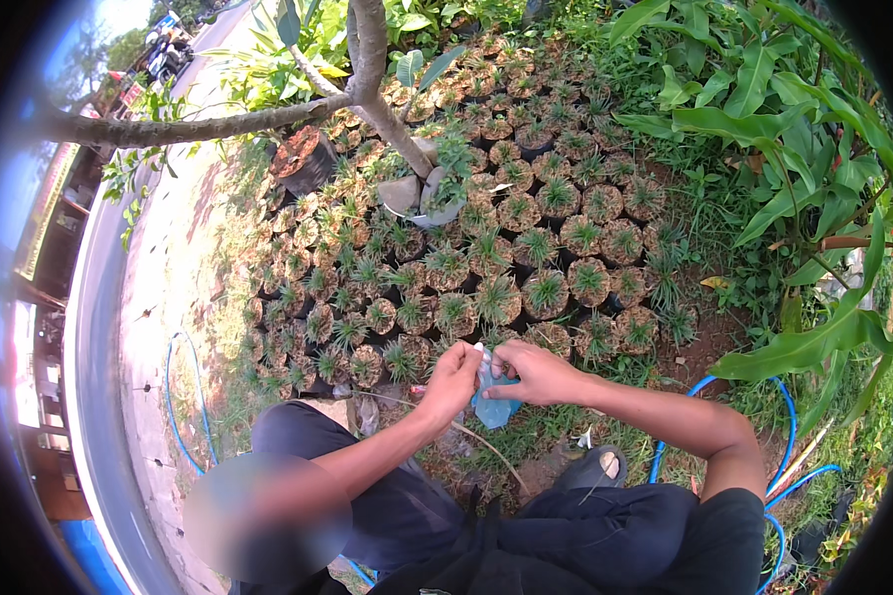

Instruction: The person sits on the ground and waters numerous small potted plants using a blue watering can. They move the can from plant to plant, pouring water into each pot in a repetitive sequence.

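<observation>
My left hand (455,375) and my right hand (539,374) meet in front of my knees. Between them hangs a small light-blue plastic bag (493,413), partly see-through. The fingers of my right hand are around its upper part. My left thumb and fingers pinch at its edge, where a small white piece (479,346) shows at the fingertips; what it is I cannot tell. Just beyond my hands stand dense rows of black nursery polybags, each with a tuft of narrow green leaves, such as this potted seedling (545,293).
A potted tree in a white pot (424,208) rises among the seedlings, its branch (193,130) reaching left. A blue hose (791,416) loops at the right. Broad-leaved plants (774,141) crowd the right side. A road (104,335) runs along the left. My sandal (603,468) rests on soil.
</observation>
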Demonstrator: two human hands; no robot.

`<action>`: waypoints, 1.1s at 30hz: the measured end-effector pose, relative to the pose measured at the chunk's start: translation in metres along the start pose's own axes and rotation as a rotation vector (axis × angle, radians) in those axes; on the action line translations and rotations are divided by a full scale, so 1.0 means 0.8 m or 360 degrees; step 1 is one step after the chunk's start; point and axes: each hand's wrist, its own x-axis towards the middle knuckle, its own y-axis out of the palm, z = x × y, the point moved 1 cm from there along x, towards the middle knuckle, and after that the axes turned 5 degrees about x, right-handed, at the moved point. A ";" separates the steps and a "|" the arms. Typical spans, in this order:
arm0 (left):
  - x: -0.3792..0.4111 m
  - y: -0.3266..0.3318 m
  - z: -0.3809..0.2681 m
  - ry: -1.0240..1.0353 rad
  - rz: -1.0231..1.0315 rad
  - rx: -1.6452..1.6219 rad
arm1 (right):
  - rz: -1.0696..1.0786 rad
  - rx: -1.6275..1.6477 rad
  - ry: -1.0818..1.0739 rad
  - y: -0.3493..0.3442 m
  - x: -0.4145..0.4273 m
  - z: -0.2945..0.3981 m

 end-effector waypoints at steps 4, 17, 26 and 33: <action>-0.002 0.001 -0.006 -0.0011 -0.0007 0.0002 | -0.0154 -0.0019 -0.0103 0.002 0.000 -0.002; -0.018 -0.018 -0.025 0.0712 0.0073 0.1934 | -0.0294 0.0061 -0.0151 -0.007 -0.005 -0.008; -0.017 -0.017 -0.025 0.0457 0.0002 0.1981 | -0.0198 -0.0007 -0.0692 -0.012 -0.006 0.010; -0.026 -0.010 -0.034 0.0446 0.0182 0.1912 | -0.0039 -0.0320 -0.0240 0.013 -0.008 -0.008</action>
